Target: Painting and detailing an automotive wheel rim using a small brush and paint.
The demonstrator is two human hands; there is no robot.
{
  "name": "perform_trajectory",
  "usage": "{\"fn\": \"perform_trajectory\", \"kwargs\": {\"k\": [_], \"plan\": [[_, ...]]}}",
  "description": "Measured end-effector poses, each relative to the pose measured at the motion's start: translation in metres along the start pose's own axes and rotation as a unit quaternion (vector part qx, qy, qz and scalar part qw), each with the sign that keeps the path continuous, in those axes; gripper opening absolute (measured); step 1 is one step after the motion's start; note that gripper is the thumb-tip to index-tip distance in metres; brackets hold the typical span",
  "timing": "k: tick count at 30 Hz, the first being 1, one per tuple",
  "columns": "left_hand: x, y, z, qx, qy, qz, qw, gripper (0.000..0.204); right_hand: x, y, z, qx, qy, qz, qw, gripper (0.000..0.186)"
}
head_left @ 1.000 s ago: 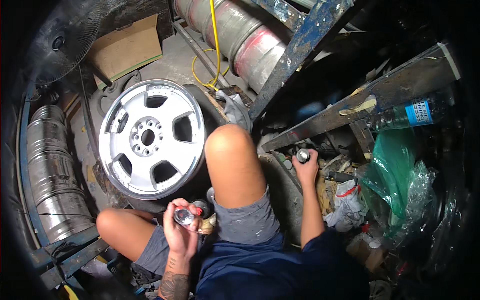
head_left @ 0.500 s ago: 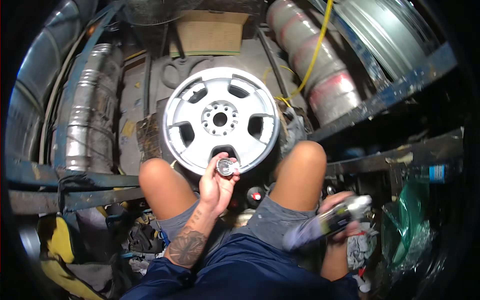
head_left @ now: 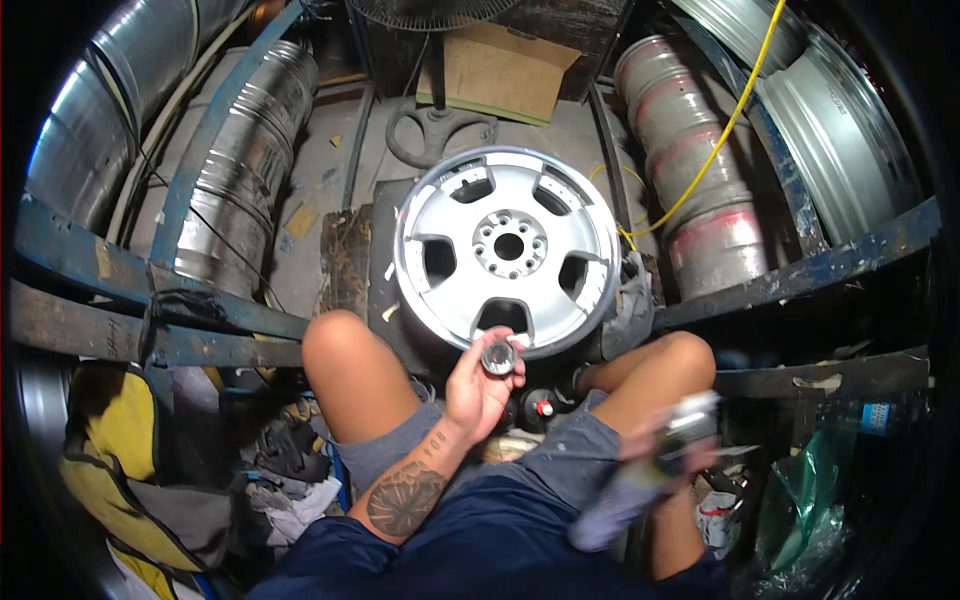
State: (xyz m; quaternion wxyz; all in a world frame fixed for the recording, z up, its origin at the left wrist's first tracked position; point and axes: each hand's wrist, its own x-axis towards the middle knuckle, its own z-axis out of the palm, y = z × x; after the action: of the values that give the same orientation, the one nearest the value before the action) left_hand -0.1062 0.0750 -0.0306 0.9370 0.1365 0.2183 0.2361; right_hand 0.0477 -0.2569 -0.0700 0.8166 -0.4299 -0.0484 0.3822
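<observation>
A silver-white wheel rim (head_left: 546,300) with wide spokes and a ring of bolt holes lies face up in front of me. Over its near edge, my left hand (head_left: 476,398) is closed around a small round cup-like cap (head_left: 498,358), its round face turned up. Off to the right, by my right thigh, my right hand (head_left: 640,440) grips a can-shaped container (head_left: 618,502). Motion smears both; the container has a silvery upper end, a dark band and a pale purple lower end. It is tilted and apart from the wheel rim.
Stacked metal wheels line the left rack (head_left: 225,225) and right rack (head_left: 700,170). A yellow hose (head_left: 735,115) hangs at the right. Behind the rim stand a fan base (head_left: 440,135) and cardboard (head_left: 500,75). A yellow-grey bag (head_left: 120,420) sits left, green plastic (head_left: 800,480) right.
The view has swung, so the wheel rim and racks sit further right in it. My left hand still holds the cap near the rim. The container in my right hand is moving and more upright.
</observation>
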Motion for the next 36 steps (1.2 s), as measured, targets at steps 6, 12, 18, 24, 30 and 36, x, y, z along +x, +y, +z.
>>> {"fn": "perform_trajectory", "kwargs": {"k": [6,12,18,24,30,36], "plan": [[-0.003,-0.029,-0.004,0.085,-0.006,-0.034,0.996,0.040,-0.022,-0.020,0.031,-0.190,-0.184,-0.050,0.963,0.067],[-0.013,-0.055,0.007,0.103,-0.011,-0.079,0.991,0.041,0.027,-0.047,0.171,0.176,-0.105,-0.130,0.970,0.070],[-0.019,-0.054,0.017,0.114,-0.073,-0.074,0.988,0.049,0.019,-0.066,0.188,0.444,0.002,-0.057,0.894,0.064],[-0.018,-0.049,0.017,0.089,-0.071,-0.046,0.992,0.071,0.037,-0.096,0.157,0.103,-0.030,-0.184,0.977,0.070],[-0.010,-0.059,0.003,0.133,-0.004,-0.075,0.988,0.073,0.027,-0.048,0.139,0.142,-0.159,-0.173,0.962,0.059],[-0.010,-0.072,0.001,0.213,-0.039,-0.108,0.970,0.063,0.005,0.008,0.143,-0.008,-0.324,-0.036,0.945,0.062]]}}
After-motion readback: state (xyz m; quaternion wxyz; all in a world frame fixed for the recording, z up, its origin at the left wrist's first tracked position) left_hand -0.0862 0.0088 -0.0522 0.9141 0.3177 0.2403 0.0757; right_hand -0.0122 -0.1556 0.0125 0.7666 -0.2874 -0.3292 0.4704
